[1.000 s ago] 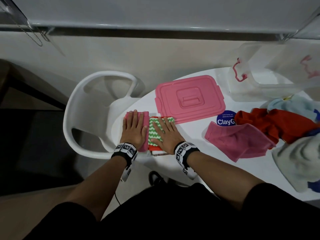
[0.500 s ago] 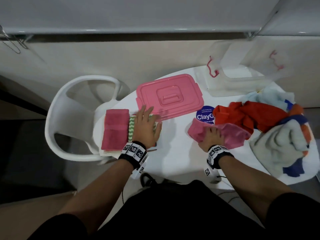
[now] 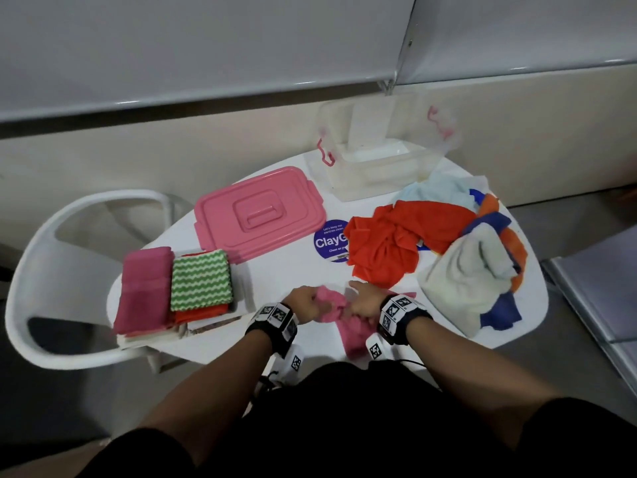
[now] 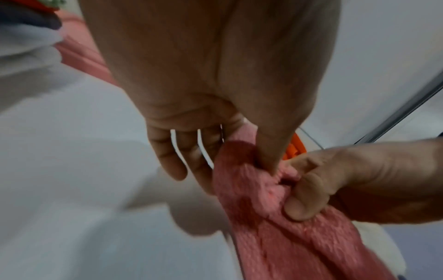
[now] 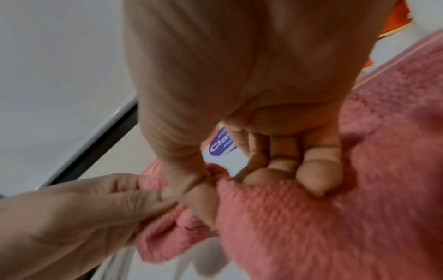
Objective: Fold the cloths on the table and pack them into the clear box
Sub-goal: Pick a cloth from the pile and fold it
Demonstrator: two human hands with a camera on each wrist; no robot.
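left hand (image 3: 303, 300) joined, pink cloth (image 3: 348, 334) between hands

A: Hands? Quick.
B: Left hand (image 3: 303, 300) and right hand (image 3: 362, 301) sit close together at lower centre of the head view, both forearms reaching up from the bottom edge.
A: State?
B: Left thumb and fingers (image 4: 189, 161) pinch the pink cloth (image 3: 344, 326); right fingers (image 5: 311, 170) curl round it. Marker bands on both wrists.
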